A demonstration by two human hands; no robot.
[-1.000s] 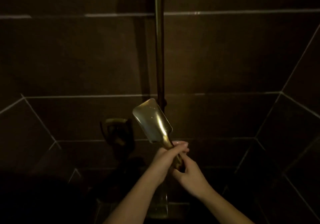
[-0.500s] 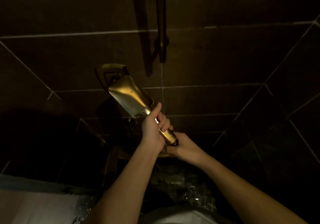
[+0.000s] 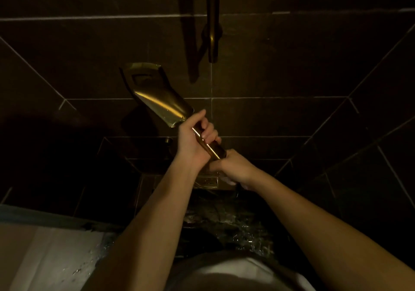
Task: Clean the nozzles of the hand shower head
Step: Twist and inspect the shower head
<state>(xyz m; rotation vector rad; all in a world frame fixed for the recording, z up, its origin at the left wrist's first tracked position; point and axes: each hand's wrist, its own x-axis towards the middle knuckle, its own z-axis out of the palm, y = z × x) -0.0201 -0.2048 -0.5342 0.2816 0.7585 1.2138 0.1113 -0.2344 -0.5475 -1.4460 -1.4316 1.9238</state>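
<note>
Dim shower stall, dark tiled wall (image 3: 280,66) with pale grout lines, side walls angling in left and right. Wet dark floor (image 3: 224,225) below, glints of water on it. A brass drain cover (image 3: 207,181) sits at the foot of the back wall. Brass riser pipe (image 3: 213,19) runs down the wall from the top edge and ends above the hands. Pale ledge (image 3: 45,252) at lower left, speckled with droplets.

Shower head (image 3: 161,102), brass, flat and squarish, held up in front of the back wall, tilted up and to the left; smooth back side faces the camera, nozzles not visible. Behind its top edge a brass wall fitting (image 3: 139,72) shows, detail unclear.

Left hand (image 3: 194,139): fingers wrapped round the upper handle, thumb laid straight along it toward the head; grip clamped on the shower head. Right hand (image 3: 233,167): low at the handle's bottom end, fingers curled under it and mostly hidden; whether its grip is closed on the handle end or on something below it, cannot tell.

Both forearms reach up from the lower frame. Open space right of the hands up to the angled wall; riser end hangs above, well apart from the head.
</note>
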